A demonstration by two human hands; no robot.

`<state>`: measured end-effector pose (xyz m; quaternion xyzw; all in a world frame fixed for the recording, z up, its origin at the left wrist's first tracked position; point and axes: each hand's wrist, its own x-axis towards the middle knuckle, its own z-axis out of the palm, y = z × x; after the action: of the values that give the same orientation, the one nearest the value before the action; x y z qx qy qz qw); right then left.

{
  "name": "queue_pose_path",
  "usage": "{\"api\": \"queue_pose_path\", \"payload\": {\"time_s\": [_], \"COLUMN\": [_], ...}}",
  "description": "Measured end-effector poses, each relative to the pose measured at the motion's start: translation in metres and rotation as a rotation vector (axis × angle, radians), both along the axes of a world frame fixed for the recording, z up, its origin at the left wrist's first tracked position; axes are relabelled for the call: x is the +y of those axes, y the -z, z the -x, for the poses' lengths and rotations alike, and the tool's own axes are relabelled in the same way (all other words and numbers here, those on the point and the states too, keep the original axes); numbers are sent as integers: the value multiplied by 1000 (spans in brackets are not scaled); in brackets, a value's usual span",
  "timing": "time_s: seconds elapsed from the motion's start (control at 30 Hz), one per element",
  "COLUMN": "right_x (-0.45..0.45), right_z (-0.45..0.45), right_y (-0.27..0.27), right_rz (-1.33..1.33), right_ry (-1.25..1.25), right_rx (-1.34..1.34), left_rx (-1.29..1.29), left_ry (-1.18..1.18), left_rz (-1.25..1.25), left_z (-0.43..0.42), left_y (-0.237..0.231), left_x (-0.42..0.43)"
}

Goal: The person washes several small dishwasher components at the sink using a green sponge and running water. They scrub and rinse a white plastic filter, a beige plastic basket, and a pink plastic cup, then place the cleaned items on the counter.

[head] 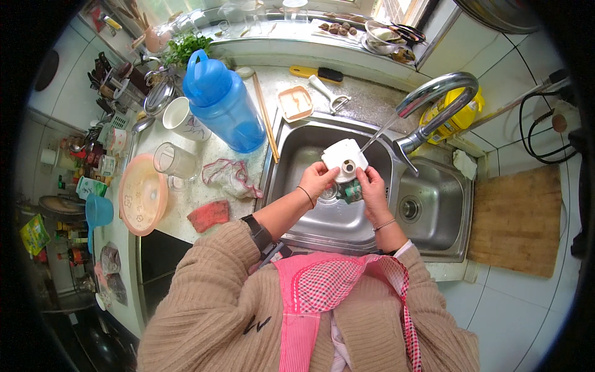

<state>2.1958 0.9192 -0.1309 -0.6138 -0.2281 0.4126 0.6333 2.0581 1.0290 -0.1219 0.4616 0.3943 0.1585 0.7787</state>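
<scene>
Over the large left basin of a steel double sink (297, 228), a white plastic piece (338, 152) with a round hollow stub is held between both hands. My left hand (320, 179) grips its left edge with thumb and fingers. At its lower right, my right hand (371, 186) holds it by the fingertips. A dark green scouring pad or cloth (349, 191) shows below the piece, beside my right fingers; how it is held is partly hidden. Water runs from the curved chrome faucet (434, 83) and meets the piece's upper right edge.
Left of the sink stand a blue plastic jug (230, 109), a glass mug (174, 160), a pink basin (144, 195), a cloth (230, 176) and a red sponge (209, 216). Behind lie chopsticks (265, 116), a soap dish (295, 103), a peeler (329, 94) and a brush (318, 73). A wooden board (516, 221) is right.
</scene>
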Motion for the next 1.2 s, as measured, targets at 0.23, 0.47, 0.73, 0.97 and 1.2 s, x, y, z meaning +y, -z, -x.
{"api": "queue_pose_path", "payload": {"time_s": [0.23,0.47,0.73,0.97,1.2], "right_x": [-17,-10,3,4,8], "right_z": [-23,-17,2,5,3], "right_y": [-7,-52,-63,-62,-65], "right_rz": [145,-18,-3,97,39], "right_ry": [41,110,-124,-118,-141], "right_rx": [45,-126,-1188,-1256,-1326], "left_rx": [-82,-80,-131,-125,-128], "left_ry": [-76,-25,-21,-57,-108], "left_rz": [1,41,94,138,200], "left_z": [9,6,-14,-21,-21], "left_y": [6,6,-12,-16,-19], "left_x": [20,18,8,3,2]}}
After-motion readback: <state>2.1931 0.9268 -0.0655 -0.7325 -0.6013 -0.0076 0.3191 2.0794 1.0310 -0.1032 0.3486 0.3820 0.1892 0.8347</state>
